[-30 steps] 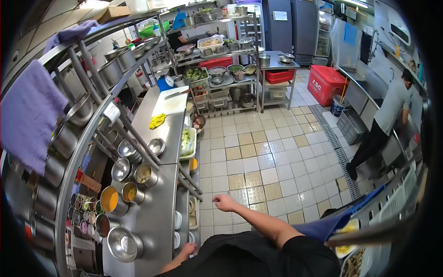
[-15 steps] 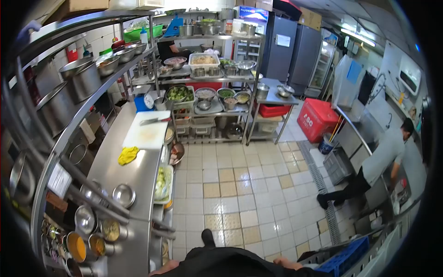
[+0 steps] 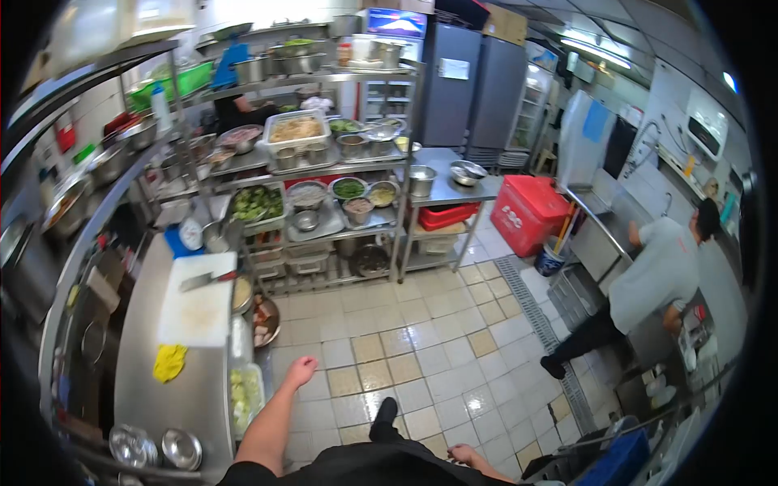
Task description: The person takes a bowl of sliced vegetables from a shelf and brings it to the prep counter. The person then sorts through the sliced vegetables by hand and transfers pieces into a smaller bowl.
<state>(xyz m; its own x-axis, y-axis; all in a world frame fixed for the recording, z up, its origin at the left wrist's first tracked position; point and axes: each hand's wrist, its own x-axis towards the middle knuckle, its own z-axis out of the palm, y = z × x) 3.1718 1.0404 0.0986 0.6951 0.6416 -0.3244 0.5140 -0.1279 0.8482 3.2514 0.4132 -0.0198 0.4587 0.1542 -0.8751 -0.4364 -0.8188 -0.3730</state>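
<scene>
My left hand (image 3: 301,371) swings forward over the tiled floor, its fingers curled in and nothing seen in them. It is nearest to a tray of cut pale-green vegetables (image 3: 245,398) beside the steel counter. Low at my right side, my right hand (image 3: 463,455) hangs with its fingers curled; no object shows in it. On the counter (image 3: 138,324) to the left are a white cutting board (image 3: 194,312) with a red-handled cleaver (image 3: 203,280), a yellow cloth (image 3: 169,362) and metal bowls (image 3: 181,449).
Ahead stands a steel rack (image 3: 340,166) loaded with food bowls and trays. A red cooler box (image 3: 528,212) sits beyond the tiled floor (image 3: 389,344). At right, a co-worker (image 3: 655,279) leans at the sinks. A blue crate (image 3: 612,458) is near my right side.
My left arm has swung forward into view. The view has shifted nearer to the rack and turned left-to-right across the counter. The co-worker's far arm now shows reaching toward the sink.
</scene>
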